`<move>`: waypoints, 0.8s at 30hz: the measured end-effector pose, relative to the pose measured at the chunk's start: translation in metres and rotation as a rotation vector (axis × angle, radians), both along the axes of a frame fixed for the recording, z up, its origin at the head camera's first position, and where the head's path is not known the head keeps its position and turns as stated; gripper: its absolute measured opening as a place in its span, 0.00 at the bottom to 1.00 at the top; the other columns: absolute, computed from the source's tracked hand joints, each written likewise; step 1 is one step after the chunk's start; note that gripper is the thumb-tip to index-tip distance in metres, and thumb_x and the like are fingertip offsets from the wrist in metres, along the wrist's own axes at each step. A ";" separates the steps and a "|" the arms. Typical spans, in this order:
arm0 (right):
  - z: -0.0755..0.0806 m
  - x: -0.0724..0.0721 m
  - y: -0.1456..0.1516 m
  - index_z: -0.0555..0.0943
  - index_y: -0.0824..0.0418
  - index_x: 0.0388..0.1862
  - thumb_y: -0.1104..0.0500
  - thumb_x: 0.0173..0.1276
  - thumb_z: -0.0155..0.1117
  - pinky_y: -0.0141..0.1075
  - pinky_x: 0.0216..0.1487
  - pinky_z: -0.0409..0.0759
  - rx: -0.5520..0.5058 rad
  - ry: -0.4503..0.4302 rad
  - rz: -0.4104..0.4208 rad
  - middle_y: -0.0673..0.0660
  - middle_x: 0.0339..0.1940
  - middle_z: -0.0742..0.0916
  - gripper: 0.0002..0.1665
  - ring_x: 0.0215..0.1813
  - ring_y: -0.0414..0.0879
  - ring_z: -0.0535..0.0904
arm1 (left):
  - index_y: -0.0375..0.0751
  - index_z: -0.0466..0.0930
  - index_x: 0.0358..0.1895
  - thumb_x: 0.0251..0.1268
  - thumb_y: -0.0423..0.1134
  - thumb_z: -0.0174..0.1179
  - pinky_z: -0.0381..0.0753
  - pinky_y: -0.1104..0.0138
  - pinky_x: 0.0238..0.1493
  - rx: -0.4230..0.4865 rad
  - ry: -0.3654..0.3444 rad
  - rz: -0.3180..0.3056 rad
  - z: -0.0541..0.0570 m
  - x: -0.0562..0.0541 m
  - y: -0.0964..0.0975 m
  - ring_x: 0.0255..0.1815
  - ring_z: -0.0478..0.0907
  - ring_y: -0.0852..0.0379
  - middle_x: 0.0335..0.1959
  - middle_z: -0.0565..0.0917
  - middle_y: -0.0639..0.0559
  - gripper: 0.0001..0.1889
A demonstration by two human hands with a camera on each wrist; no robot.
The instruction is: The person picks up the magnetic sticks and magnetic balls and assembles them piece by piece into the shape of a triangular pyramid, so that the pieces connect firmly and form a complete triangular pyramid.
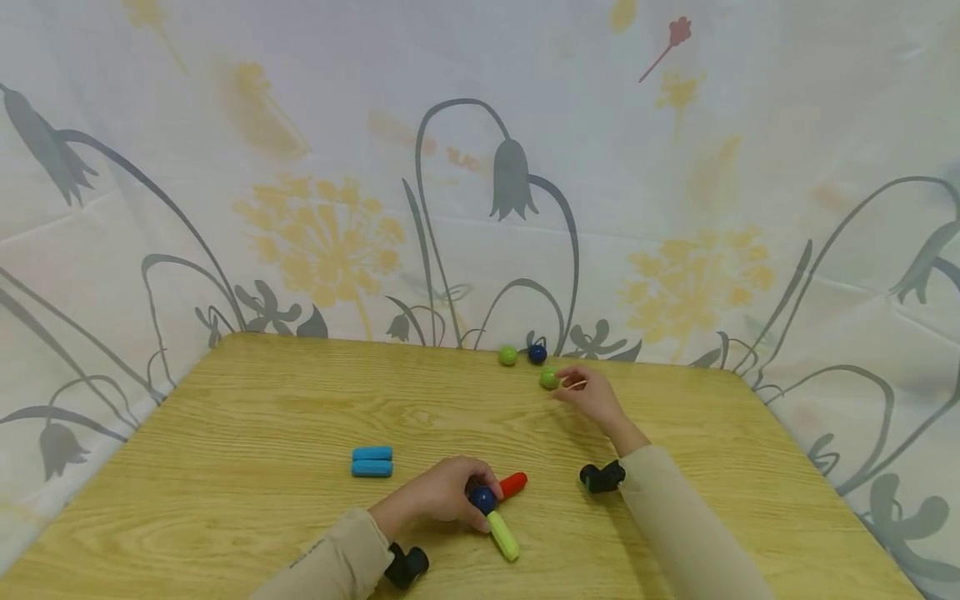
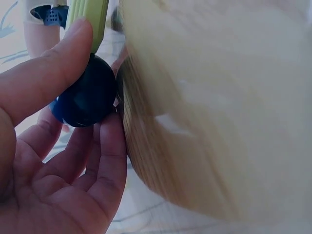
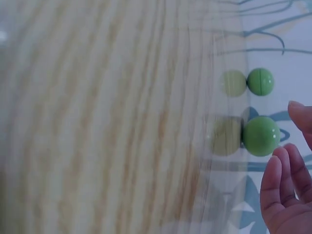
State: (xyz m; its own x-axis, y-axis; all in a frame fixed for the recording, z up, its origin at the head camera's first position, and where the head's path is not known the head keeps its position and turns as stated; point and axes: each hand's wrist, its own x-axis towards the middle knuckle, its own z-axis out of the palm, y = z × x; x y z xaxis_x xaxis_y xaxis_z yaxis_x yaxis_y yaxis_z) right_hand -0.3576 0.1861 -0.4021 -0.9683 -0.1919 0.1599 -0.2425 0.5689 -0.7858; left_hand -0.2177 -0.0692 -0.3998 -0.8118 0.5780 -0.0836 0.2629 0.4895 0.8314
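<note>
My left hand (image 1: 448, 490) grips a dark blue ball (image 1: 483, 499) between thumb and fingers. A yellow-green stick (image 1: 503, 536) and a red stick (image 1: 513, 484) extend from this ball. In the left wrist view, my thumb lies along the yellow-green stick (image 2: 94, 24), and the fingers curl behind the blue ball (image 2: 87, 95). My right hand (image 1: 592, 396) is at the far side of the table, beside a green ball (image 1: 550, 378). The right wrist view shows thumb and fingers parted near that green ball (image 3: 261, 136); whether they touch it, I cannot tell.
Behind the right hand's ball sit another green ball (image 1: 507, 356) and a dark blue ball (image 1: 537, 354), near the table's far edge. Two blue sticks (image 1: 372, 462) lie side by side on the wooden table (image 1: 262, 400). A flower-patterned cloth (image 1: 337, 125) hangs behind.
</note>
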 end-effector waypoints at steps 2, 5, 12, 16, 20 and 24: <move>0.000 -0.003 0.002 0.76 0.70 0.51 0.63 0.61 0.65 0.46 0.44 0.76 -0.002 -0.009 -0.002 0.65 0.43 0.78 0.19 0.45 0.58 0.75 | 0.44 0.80 0.36 0.45 0.28 0.72 0.73 0.70 0.42 -0.003 0.004 -0.002 0.000 0.000 0.000 0.36 0.72 0.63 0.35 0.76 0.59 0.14; 0.000 -0.007 0.003 0.75 0.70 0.53 0.63 0.62 0.65 0.45 0.44 0.76 -0.015 -0.025 -0.004 0.66 0.44 0.77 0.21 0.46 0.58 0.74 | 0.45 0.80 0.36 0.46 0.28 0.71 0.73 0.69 0.43 -0.009 0.013 -0.002 0.000 0.000 0.001 0.36 0.72 0.63 0.35 0.76 0.60 0.14; -0.005 -0.016 0.002 0.70 0.69 0.61 0.64 0.62 0.64 0.44 0.41 0.75 -0.029 -0.084 0.025 0.70 0.50 0.74 0.28 0.51 0.60 0.70 | 0.45 0.79 0.36 0.46 0.28 0.71 0.73 0.68 0.45 -0.023 0.035 -0.003 -0.001 0.000 0.000 0.38 0.72 0.62 0.35 0.77 0.60 0.14; -0.007 -0.019 -0.001 0.65 0.68 0.66 0.65 0.62 0.64 0.49 0.48 0.73 0.004 -0.104 0.045 0.72 0.54 0.72 0.34 0.56 0.63 0.68 | 0.45 0.79 0.37 0.48 0.29 0.70 0.72 0.68 0.45 -0.032 0.023 -0.005 -0.001 0.000 0.000 0.38 0.72 0.62 0.35 0.76 0.61 0.14; -0.007 -0.019 -0.003 0.63 0.69 0.67 0.65 0.63 0.63 0.50 0.50 0.72 0.018 -0.111 0.068 0.73 0.55 0.72 0.35 0.56 0.63 0.67 | 0.45 0.78 0.37 0.49 0.28 0.69 0.72 0.68 0.46 -0.032 0.012 -0.015 -0.001 0.000 0.000 0.39 0.71 0.61 0.36 0.76 0.60 0.13; -0.006 -0.019 -0.004 0.66 0.69 0.64 0.64 0.64 0.62 0.50 0.51 0.71 0.018 -0.108 0.076 0.72 0.54 0.73 0.30 0.56 0.63 0.68 | 0.44 0.78 0.37 0.50 0.28 0.69 0.72 0.67 0.47 -0.034 0.022 -0.022 -0.002 0.000 -0.001 0.40 0.71 0.61 0.37 0.76 0.59 0.13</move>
